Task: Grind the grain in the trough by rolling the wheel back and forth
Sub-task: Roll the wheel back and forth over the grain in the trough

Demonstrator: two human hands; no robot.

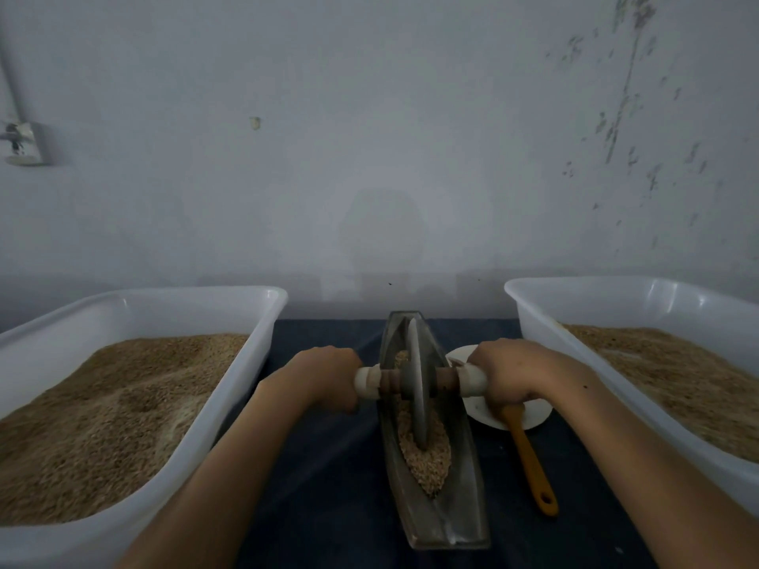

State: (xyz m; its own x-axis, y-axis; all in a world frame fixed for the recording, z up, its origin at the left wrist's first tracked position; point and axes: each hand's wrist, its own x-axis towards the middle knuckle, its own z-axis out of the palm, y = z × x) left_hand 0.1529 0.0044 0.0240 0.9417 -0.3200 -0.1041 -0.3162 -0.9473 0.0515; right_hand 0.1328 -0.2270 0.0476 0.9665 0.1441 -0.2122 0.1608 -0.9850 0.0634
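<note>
I grip the axle with both hands: left hand (324,377) and right hand (507,373) each clamp one end. The wheel (417,388) stands upright mid-trough (464,523), its edge in the grain (427,457). Risk: uneven pressure tilts the wheel, jamming it against a wall or spilling grain onto the cloth (328,466).

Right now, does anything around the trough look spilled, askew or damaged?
Nothing stands out. The grain lies inside the trough, none visibly on the cloth. The wheel stands upright, each hand gripping an axle end. The wall shows flaking marks.
</note>
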